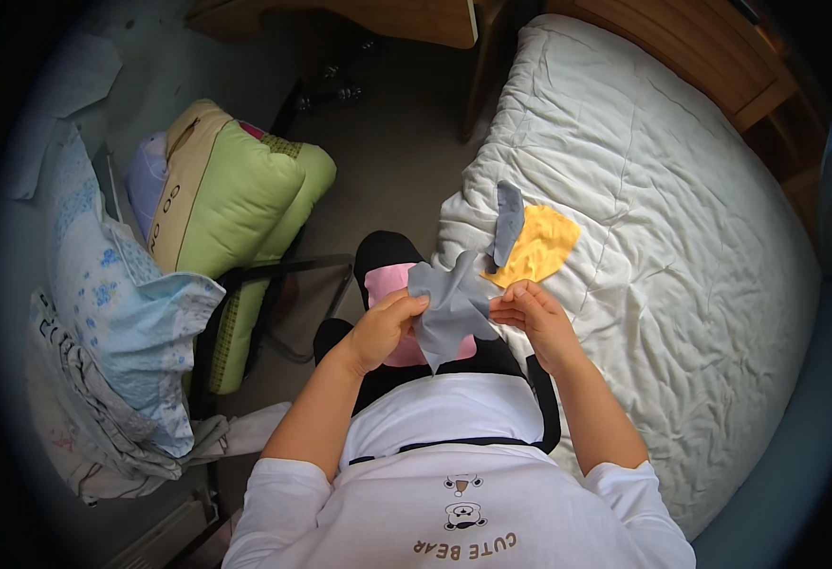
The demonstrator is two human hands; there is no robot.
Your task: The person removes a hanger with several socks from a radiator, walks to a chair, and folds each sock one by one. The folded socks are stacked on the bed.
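A piece of grey cloth (449,308) is stretched between my two hands above my lap. My left hand (385,327) pinches its left edge between thumb and fingers. On the other side, my right hand (536,318) grips the right edge with its fingertips. Beneath the grey cloth, a pink cloth (389,282) lies across my black-clad thighs, partly covered. Just beyond my right hand, a yellow cloth (541,248) rests crumpled on the bed, and a folded dark grey cloth (508,223) lies against its left side.
The bed (682,284) with a white quilted cover fills the right. Green cushions (245,204) and blue floral bedding (117,284) are piled on the left around a dark-framed chair (288,266). A wooden desk (416,21) stands at the far side, with dumbbells (326,95) on the floor below.
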